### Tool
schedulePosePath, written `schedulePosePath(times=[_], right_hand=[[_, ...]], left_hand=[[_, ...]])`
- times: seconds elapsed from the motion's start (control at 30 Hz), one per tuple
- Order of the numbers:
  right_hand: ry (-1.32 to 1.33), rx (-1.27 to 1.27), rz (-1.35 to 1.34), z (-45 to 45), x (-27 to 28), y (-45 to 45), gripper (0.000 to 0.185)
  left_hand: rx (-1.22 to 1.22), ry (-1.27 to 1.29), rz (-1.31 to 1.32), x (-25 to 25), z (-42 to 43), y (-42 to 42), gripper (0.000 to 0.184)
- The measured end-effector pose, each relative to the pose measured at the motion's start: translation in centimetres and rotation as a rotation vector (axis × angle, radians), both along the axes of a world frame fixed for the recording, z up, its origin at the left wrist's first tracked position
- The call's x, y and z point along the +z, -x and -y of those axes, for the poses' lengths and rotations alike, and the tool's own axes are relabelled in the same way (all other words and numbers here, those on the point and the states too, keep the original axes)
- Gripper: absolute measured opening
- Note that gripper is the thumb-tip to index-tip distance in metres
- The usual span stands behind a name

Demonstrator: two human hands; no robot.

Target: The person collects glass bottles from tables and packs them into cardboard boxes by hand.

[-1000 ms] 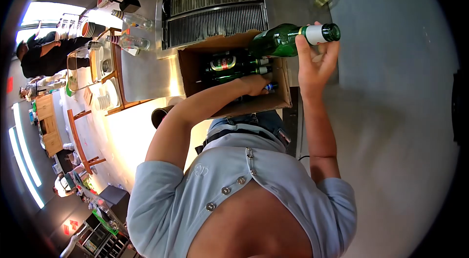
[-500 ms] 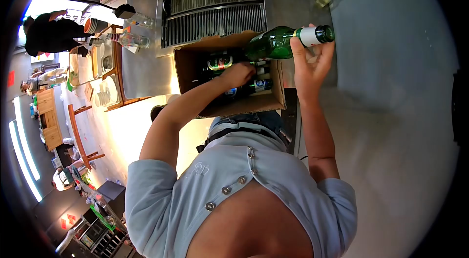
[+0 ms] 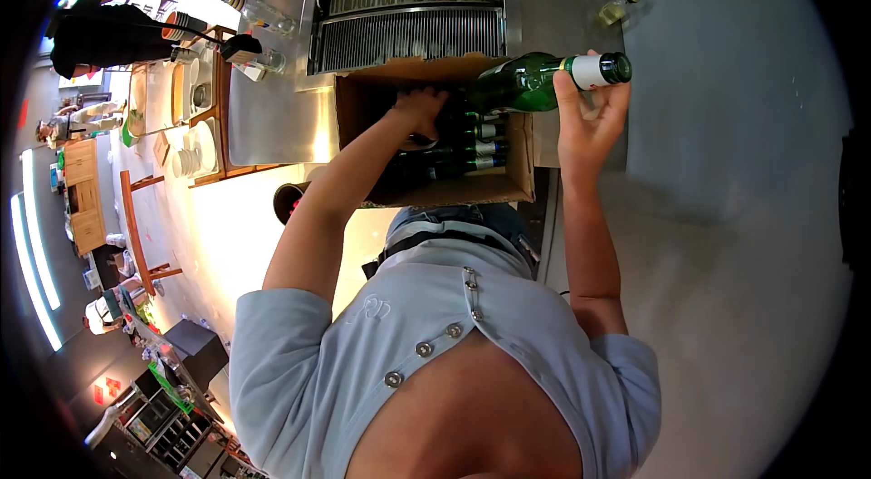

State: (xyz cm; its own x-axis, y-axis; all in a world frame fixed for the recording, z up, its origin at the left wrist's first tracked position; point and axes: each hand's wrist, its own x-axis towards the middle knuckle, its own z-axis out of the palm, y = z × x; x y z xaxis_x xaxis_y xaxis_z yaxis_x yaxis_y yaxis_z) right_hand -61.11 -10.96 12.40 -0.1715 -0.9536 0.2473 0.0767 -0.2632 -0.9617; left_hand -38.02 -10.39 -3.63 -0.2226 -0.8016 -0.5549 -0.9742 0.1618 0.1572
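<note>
A green glass bottle [image 3: 524, 83] lies nearly level above the right part of an open cardboard box [image 3: 524, 172]. My right hand [image 3: 590, 112] is closed around its neck, by the white neck label, with the mouth pointing right. Inside the box, several dark green bottles [image 3: 467, 155] lie on their sides with their necks to the right. My left hand [image 3: 420, 110] is down in the box at its left part, fingers spread, over the bottles. Shadow hides what its fingertips touch.
Behind the box is a steel counter with a grille [image 3: 413, 30]. Clear glass bottles [image 3: 263, 14] stand at its left, and a small bottle [image 3: 617, 9] at the right edge by the grey wall. Plates [image 3: 201, 148] and a person in black [image 3: 104, 39] are farther left.
My left hand has moved left and slightly up inside the box, and its fingers have spread. My right hand still holds the bottle in nearly the same place. The view has shifted slightly.
</note>
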Motion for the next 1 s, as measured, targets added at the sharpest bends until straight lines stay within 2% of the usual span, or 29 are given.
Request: schedulePosePath(times=[0.1, 0.3, 0.37, 0.4, 0.47, 0.5, 0.57, 0.6, 0.67, 0.7, 0.83, 0.9, 1.0], right_hand=[[0.007, -0.009, -0.020, 0.0, 0.0, 0.2, 0.044], [0.010, -0.008, 0.001, -0.1, 0.3, 0.0, 0.044], [0.002, -0.015, 0.001, -0.2, -0.1, -0.3, 0.042], [0.001, -0.011, 0.000, -0.3, -0.2, -0.4, 0.042], [-0.008, -0.012, -0.015, -0.7, -0.4, -0.6, 0.042], [-0.010, -0.007, -0.020, -0.9, -0.3, -0.7, 0.042], [-0.048, -0.005, -0.033, -1.5, -0.3, -1.0, 0.040], [-0.049, 0.004, -0.037, -1.9, -0.4, -1.3, 0.040], [-0.084, 0.028, -0.034, -2.5, -0.4, -1.8, 0.037], [-0.097, 0.044, -0.063, -2.8, 0.0, -2.0, 0.034], [-0.178, 0.087, -0.091, -3.7, -1.0, -2.6, 0.037], [-0.173, 0.084, -0.093, -4.1, -1.8, -3.2, 0.034], [-0.155, 0.110, -0.102, -4.4, -3.7, -3.6, 0.034]], left_hand=[[0.045, -0.128, -0.051, -0.1, 0.5, -1.0, 0.086], [0.042, 0.111, 0.014, 0.7, -0.7, -0.9, 0.086], [-0.063, 0.332, 0.080, -0.3, -1.4, -0.9, 0.077], [-0.059, 0.332, 0.080, -0.6, -1.8, -1.0, 0.077], [-0.151, 0.621, 0.097, -1.3, -2.5, -1.2, 0.068], [-0.145, 0.619, 0.094, -1.0, -2.6, -0.9, 0.068], [-0.077, 0.663, 0.181, -0.7, -2.7, -0.5, 0.051], [-0.067, 0.662, 0.180, -1.3, -2.6, -0.5, 0.051], [0.183, 0.454, 0.111, -3.7, -1.8, -0.9, 0.033], [0.140, 0.477, 0.065, -3.9, -2.0, -1.4, 0.025], [0.192, 0.403, 0.064, -2.7, -3.6, -0.9, 0.018], [0.363, 0.169, -0.011, -1.2, -3.6, -0.6, 0.021], [0.479, 0.037, -0.071, 0.0, -4.6, -0.3, 0.020]])
